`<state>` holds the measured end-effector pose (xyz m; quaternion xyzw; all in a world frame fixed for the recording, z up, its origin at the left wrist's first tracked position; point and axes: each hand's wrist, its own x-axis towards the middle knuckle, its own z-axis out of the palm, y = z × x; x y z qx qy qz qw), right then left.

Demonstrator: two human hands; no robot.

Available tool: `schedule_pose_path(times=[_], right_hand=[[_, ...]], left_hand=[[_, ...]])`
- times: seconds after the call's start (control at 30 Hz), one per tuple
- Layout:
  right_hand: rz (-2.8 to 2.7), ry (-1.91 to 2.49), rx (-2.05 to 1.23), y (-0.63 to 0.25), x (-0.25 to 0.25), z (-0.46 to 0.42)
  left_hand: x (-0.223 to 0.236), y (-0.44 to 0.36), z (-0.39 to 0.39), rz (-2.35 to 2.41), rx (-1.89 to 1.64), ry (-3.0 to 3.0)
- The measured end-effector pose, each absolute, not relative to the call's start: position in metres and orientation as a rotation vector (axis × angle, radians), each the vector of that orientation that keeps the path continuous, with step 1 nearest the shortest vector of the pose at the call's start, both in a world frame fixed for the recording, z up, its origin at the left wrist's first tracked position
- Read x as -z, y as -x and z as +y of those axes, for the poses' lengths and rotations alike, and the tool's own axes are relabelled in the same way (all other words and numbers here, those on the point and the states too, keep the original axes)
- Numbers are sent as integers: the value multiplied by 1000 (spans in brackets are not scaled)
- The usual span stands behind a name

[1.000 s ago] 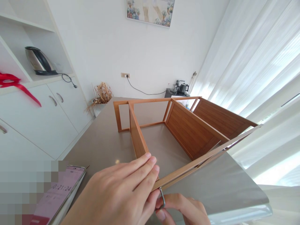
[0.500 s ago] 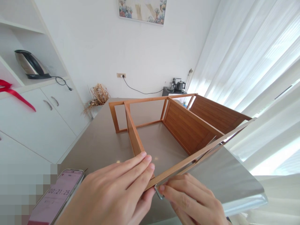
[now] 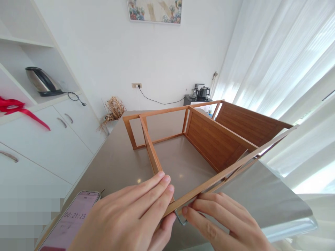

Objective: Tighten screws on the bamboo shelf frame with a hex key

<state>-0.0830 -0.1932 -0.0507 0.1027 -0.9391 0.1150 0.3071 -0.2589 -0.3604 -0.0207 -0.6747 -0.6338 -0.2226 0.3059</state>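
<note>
A wooden rack frame (image 3: pixel 209 139) of bamboo-coloured panels and rails lies on its side on the grey table (image 3: pixel 117 164). My left hand (image 3: pixel 131 216) rests on the near corner of the frame, fingers together, pressing the joint with the thumb underneath. My right hand (image 3: pixel 222 223) pinches a small metal hex key (image 3: pixel 180 218) that sits under the near rail at that corner. Its fingers lie along the rail's lower edge.
A phone (image 3: pixel 70 219) showing a timer lies at the table's near left edge. White cabinets (image 3: pixel 52 136) with a kettle (image 3: pixel 42 80) stand to the left. Dried grass in a pot (image 3: pixel 112 109) sits behind the table. Curtains (image 3: pixel 288 69) hang on the right.
My right hand has turned with the hex key at the corner, from below the rail up alongside it. The view has shifted slightly; my left hand stays on the joint.
</note>
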Motion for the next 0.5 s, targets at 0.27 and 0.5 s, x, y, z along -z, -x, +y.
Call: schedule_pose_path(times=[0.27, 0.5], right_hand=[[-2301, -263, -39, 89, 53, -193], [-2500, -273, -1, 80, 28, -193]], left_hand=[[20, 259, -361, -1685, 588, 1814], [17, 253, -364, -1765, 538, 1833]])
